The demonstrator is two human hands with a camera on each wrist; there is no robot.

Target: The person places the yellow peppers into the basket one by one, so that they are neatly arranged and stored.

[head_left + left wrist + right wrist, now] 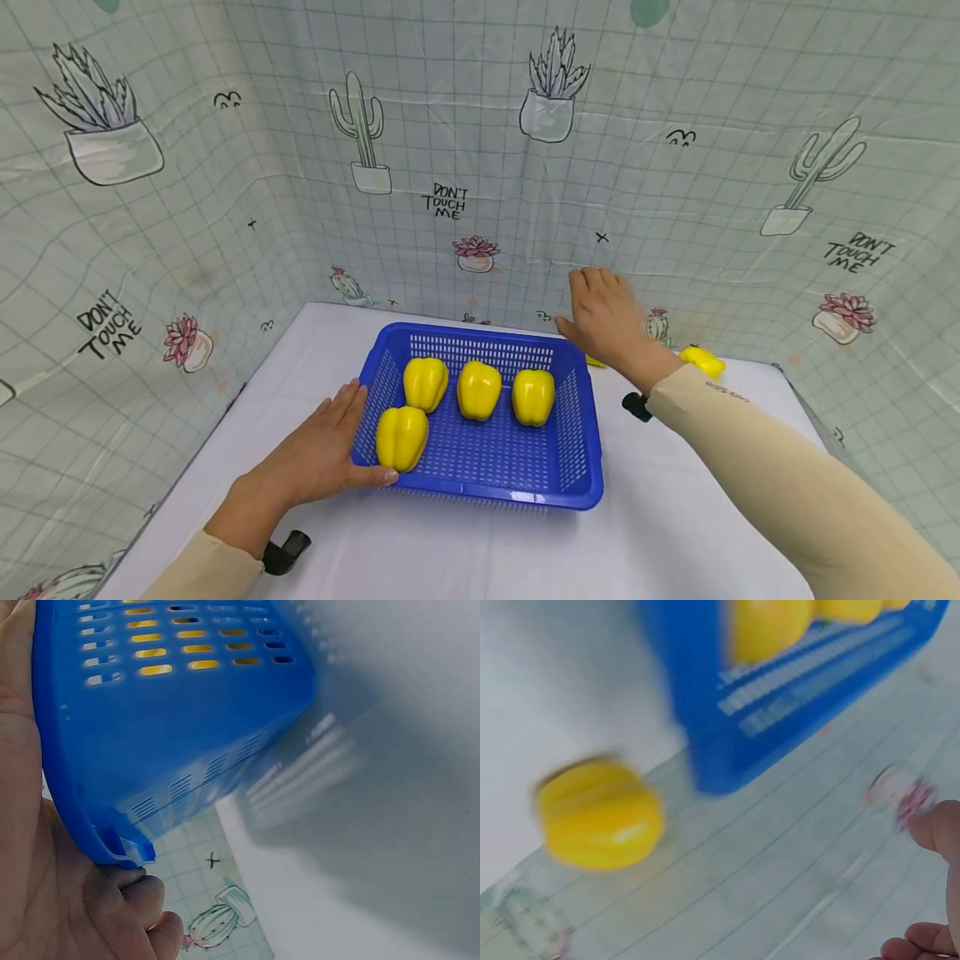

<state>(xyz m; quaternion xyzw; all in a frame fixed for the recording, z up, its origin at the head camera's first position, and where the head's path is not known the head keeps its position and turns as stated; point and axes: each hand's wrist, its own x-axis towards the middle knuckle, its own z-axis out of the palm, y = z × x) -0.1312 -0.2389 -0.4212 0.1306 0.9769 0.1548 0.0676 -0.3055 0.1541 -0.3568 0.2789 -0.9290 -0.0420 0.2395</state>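
Note:
Several yellow bell peppers (480,390) lie inside a blue perforated plastic basket (487,492), three in a row toward its back and one at the front left. My left hand (322,450) rests on the basket's left rim, fingers stretched along it and thumb at the front corner. In the left wrist view the palm lies against the rim of the blue basket (172,727). Raised over the basket's back right corner, my right hand (603,317) holds nothing, with its fingers loosely bent. A yellow pepper (600,814) lies outside the basket in the right wrist view.
Another yellow pepper (702,362) lies at the table's back right, beyond my right forearm. A yellow piece (596,362) peeks out beside the basket, mostly hidden by my right hand. The white-covered table (420,550) backs onto a hanging checked curtain (465,108) with plant drawings.

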